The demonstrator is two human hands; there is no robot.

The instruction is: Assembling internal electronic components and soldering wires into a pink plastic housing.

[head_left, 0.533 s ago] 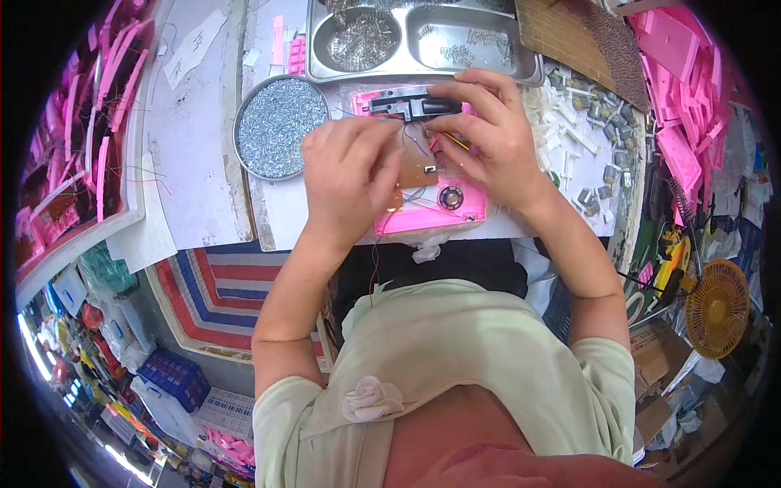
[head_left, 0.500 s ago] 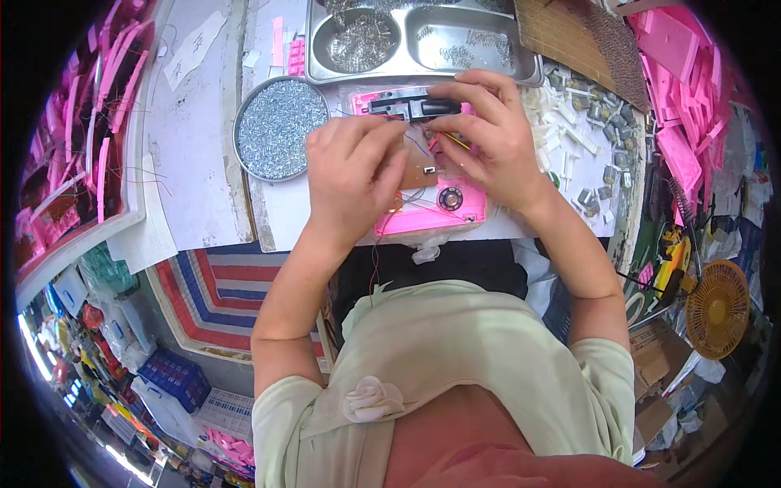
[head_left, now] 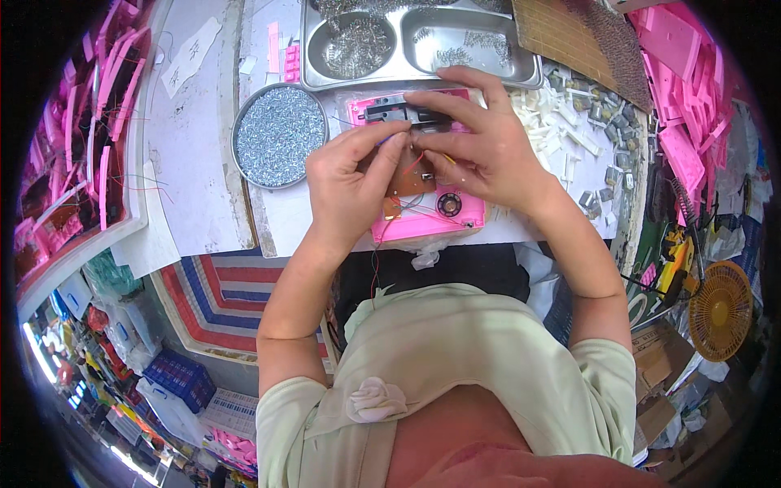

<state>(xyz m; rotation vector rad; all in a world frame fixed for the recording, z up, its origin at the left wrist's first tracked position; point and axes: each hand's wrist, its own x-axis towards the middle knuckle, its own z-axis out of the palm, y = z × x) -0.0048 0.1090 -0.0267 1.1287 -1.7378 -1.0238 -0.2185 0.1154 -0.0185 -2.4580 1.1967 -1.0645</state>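
Closed tighter than before, my left hand [head_left: 351, 169] pinches a blue wire [head_left: 383, 140] just below the black module [head_left: 386, 111], which lies crosswise; my right hand [head_left: 492, 148] spans its right end, whether gripping I cannot tell.

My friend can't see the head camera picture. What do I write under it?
A person's right hand holds a black part over a pink plastic case, with the left hand close beside it. To the left stands a round dish of small metal pieces; farther back is a metal tray.
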